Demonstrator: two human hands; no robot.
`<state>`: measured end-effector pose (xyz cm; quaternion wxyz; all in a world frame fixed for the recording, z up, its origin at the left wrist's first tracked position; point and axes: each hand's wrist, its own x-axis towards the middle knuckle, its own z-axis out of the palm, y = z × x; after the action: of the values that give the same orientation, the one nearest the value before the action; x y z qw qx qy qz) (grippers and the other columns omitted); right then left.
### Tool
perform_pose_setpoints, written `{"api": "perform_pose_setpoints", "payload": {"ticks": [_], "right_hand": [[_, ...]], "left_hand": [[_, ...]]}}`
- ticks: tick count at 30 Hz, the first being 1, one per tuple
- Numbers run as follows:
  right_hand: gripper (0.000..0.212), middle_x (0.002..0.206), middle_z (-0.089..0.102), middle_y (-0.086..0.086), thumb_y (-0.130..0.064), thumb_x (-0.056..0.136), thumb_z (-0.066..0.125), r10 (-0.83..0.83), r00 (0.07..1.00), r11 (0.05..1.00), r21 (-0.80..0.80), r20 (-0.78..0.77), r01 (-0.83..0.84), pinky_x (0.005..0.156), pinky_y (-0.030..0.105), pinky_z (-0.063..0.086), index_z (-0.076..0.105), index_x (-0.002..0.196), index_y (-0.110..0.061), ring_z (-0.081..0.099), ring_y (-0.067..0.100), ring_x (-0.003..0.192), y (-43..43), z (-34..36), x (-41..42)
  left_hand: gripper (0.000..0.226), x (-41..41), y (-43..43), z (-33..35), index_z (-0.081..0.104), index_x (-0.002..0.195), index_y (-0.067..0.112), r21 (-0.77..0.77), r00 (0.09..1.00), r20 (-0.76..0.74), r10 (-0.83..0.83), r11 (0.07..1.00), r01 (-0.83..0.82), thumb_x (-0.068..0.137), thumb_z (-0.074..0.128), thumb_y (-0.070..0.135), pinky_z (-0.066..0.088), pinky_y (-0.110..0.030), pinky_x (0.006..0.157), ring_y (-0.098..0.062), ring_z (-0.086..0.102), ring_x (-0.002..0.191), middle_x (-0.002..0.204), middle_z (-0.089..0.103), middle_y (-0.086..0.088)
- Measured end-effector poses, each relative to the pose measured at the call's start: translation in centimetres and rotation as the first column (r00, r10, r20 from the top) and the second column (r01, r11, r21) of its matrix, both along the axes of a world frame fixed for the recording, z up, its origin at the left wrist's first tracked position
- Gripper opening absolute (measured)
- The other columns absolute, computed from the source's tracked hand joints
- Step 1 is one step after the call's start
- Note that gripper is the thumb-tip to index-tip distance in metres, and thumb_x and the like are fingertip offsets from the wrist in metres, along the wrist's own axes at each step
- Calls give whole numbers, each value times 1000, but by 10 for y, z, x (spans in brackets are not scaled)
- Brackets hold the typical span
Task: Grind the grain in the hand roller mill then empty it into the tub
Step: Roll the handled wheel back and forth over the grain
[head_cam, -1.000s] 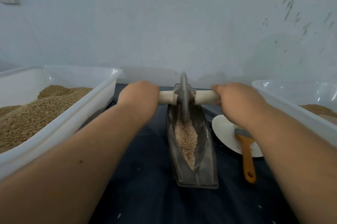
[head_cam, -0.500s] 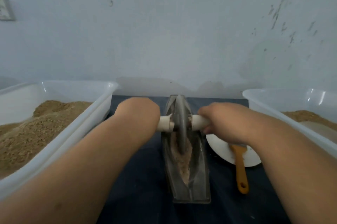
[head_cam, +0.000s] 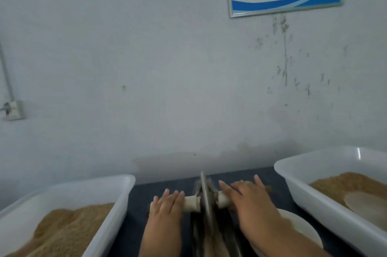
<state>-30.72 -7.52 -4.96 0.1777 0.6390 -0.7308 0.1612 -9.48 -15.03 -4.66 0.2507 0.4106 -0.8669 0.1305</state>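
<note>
The hand roller mill stands on the dark table at bottom centre: a grey metal wheel [head_cam: 205, 198] upright in a long dark trough [head_cam: 227, 233], which is blurred. A pale wooden handle [head_cam: 191, 202] sticks out on each side of the wheel. My left hand [head_cam: 166, 206] rests on top of the left handle with its fingers straight. My right hand [head_cam: 249, 196] presses on the right handle, fingers stretched forward. Grain in the trough is too blurred to make out.
A white tub [head_cam: 119, 183] heaped with brown grain stands at the left. Another white tub [head_cam: 303, 162] at the right holds ground grain and a pale round disc [head_cam: 364, 202]. A white plate [head_cam: 301, 229] lies under my right forearm. The wall is close behind.
The view has tilted upward, showing more wall and a framed sign. The wheel has rolled toward the trough's far end. Both hands went from curled round the handles to flat on them.
</note>
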Motion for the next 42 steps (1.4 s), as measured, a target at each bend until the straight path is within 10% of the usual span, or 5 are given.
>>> {"api": "perform_pose_setpoints", "payload": {"ticks": [10, 16, 20, 32, 42], "right_hand": [[28, 92, 54, -6, -27, 91, 58, 144, 989, 890, 433, 31, -143, 71, 36, 43, 60, 117, -36, 57, 20, 89, 56, 60, 11], [58, 112, 49, -3, -19, 91, 54, -15, 1000, 958, 285, 2, 14, 95, 46, 46, 41, 141, -44, 51, 25, 108, 33, 36, 13], [67, 139, 47, -3, -16, 95, 50, -22, 999, 997, 70, -40, 24, 120, 43, 6, 27, 155, -35, 41, 22, 128, 11, 10, 5], [47, 104, 62, -14, -31, 88, 66, 151, 987, 881, 445, 52, -159, 68, 28, 41, 54, 130, -50, 56, 9, 92, 49, 56, 5], [69, 127, 52, -4, -19, 91, 60, -37, 997, 987, 158, 62, 26, 101, 41, 43, 34, 149, -45, 49, 24, 118, 9, 18, 2]], "left_hand": [[25, 21, 34, 44, 63, 107, 33, 232, 959, 283, -2, 970, -66, 83, 65, 32, 44, -30, 76, -16, 55, 91, 106, 54, 8], [48, 13, 27, 11, 40, 143, 33, 159, 997, 56, 49, 986, -57, 97, 47, 21, 38, -34, 106, -17, 45, 126, 140, 47, 9], [60, 5, 20, -7, 6, 157, 27, 121, 997, 15, 75, 990, -76, 104, 34, 24, -6, -31, 120, -12, 9, 149, 163, 15, 7], [30, 27, 43, 56, 67, 100, 41, 331, 953, 299, -40, 942, -64, 71, 75, 38, 50, -33, 70, -13, 59, 83, 81, 60, 12], [24, 3, 17, 10, 56, 116, 32, 156, 989, -125, 78, 986, -58, 93, 58, 26, 38, -32, 96, -15, 50, 110, 120, 52, 10]]}}
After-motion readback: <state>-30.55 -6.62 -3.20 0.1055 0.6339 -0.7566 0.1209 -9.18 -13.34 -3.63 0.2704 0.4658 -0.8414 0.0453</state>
